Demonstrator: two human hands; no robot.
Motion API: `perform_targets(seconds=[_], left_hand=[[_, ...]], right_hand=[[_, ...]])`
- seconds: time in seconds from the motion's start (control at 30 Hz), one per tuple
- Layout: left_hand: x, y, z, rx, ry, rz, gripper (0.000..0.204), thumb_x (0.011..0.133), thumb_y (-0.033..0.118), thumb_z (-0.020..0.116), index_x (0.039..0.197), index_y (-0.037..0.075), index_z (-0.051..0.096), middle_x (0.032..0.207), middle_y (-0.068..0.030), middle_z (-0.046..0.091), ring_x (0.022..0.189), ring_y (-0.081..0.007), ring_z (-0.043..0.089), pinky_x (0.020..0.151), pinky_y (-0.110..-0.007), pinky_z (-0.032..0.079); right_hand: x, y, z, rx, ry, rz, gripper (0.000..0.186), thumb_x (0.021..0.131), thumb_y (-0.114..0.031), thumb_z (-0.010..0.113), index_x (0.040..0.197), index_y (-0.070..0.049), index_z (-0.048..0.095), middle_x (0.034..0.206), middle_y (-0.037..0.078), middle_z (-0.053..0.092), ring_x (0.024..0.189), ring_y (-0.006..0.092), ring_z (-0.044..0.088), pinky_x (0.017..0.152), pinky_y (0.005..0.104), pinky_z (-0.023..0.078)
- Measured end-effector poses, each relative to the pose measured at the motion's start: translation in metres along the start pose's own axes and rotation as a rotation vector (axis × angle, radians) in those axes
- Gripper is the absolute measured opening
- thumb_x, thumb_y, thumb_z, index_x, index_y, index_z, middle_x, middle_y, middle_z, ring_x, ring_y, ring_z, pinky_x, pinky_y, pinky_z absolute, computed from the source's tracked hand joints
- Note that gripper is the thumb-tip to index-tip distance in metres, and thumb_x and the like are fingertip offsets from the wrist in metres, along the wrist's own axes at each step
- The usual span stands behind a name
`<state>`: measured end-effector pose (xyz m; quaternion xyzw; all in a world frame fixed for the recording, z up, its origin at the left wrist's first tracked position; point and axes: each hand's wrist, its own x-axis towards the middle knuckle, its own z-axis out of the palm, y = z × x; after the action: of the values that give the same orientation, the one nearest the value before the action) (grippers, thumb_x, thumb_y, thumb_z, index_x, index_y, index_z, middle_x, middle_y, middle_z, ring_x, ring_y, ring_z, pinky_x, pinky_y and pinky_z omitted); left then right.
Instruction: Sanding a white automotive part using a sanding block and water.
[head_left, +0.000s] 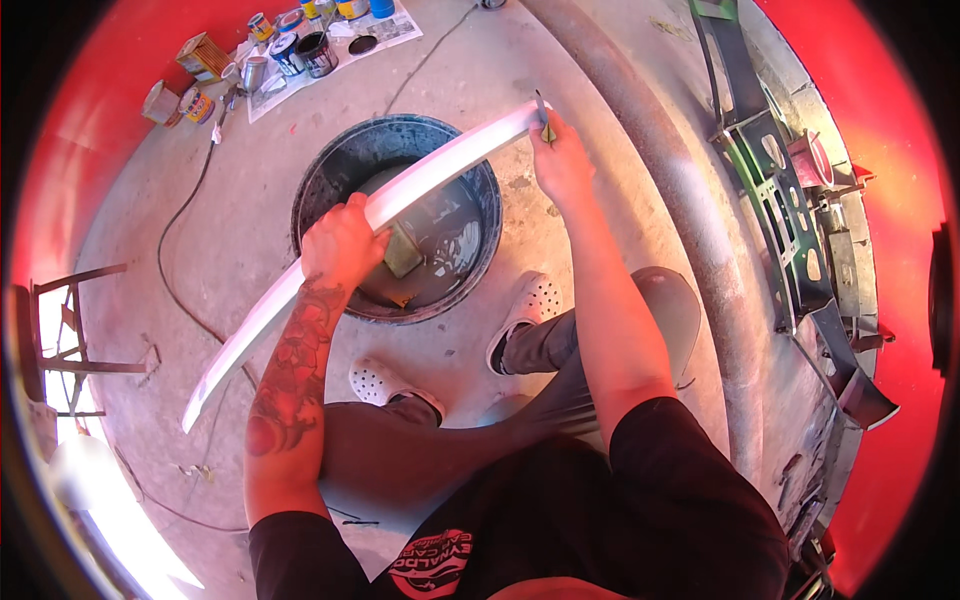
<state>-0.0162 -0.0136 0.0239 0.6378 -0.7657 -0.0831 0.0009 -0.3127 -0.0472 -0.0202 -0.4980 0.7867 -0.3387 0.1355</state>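
The left hand (pixel 343 240) is closed around a white strip (pixel 440 168) slanting above the tub (pixel 340 150), blocking part of its opening; the right hand (pixel 562 155) pinches a thin piece (pixel 545 120) at the strip's end. A greenish block (pixel 403 252) lies inside the tub, cans (pixel 285 55) stand beyond it, a cable (pixel 161 245) curves left of it, and a perforated black part (pixel 772 200) sits well to its right.
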Motion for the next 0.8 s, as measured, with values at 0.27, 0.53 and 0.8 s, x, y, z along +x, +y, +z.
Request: perform_targets(seconds=[0.27, 0.53, 0.8], left_hand=[[0.002, 0.006, -0.004, -0.008, -0.012, -0.001, 0.045, 0.081, 0.038, 0.081, 0.109, 0.008, 0.061, 0.097, -0.0156, 0.073, 0.091, -0.0368, 0.073, 0.078, -0.048, 0.059], [0.006, 0.008, -0.012, -0.121, -0.091, -0.025, 0.042, 0.082, 0.034, 0.080, 0.110, 0.008, 0.063, 0.101, -0.0196, 0.074, 0.098, -0.0420, 0.070, 0.084, -0.052, 0.055], [0.011, 0.002, -0.011, -0.068, -0.153, -0.039, 0.045, 0.083, 0.039, 0.077, 0.114, 0.009, 0.064, 0.104, -0.0188, 0.074, 0.099, -0.0396, 0.072, 0.085, -0.050, 0.058]], right_hand=[[0.033, 0.024, 0.005, 0.025, -0.085, -0.015, 0.047, 0.103, -0.051, 0.046, 0.138, -0.025, 0.061, 0.138, 0.011, 0.063, 0.132, 0.0329, 0.055, 0.103, 0.0662, 0.039], [0.041, 0.019, -0.006, -0.016, -0.260, 0.021, 0.045, 0.102, -0.038, 0.052, 0.142, -0.018, 0.058, 0.146, 0.006, 0.058, 0.135, 0.0318, 0.053, 0.106, 0.0595, 0.040], [-0.102, -0.061, 0.007, -0.388, -0.142, -0.791, 0.070, 0.080, -0.022, 0.073, 0.147, -0.017, 0.051, 0.156, 0.002, 0.047, 0.146, 0.0277, 0.040, 0.115, 0.0570, 0.031]])
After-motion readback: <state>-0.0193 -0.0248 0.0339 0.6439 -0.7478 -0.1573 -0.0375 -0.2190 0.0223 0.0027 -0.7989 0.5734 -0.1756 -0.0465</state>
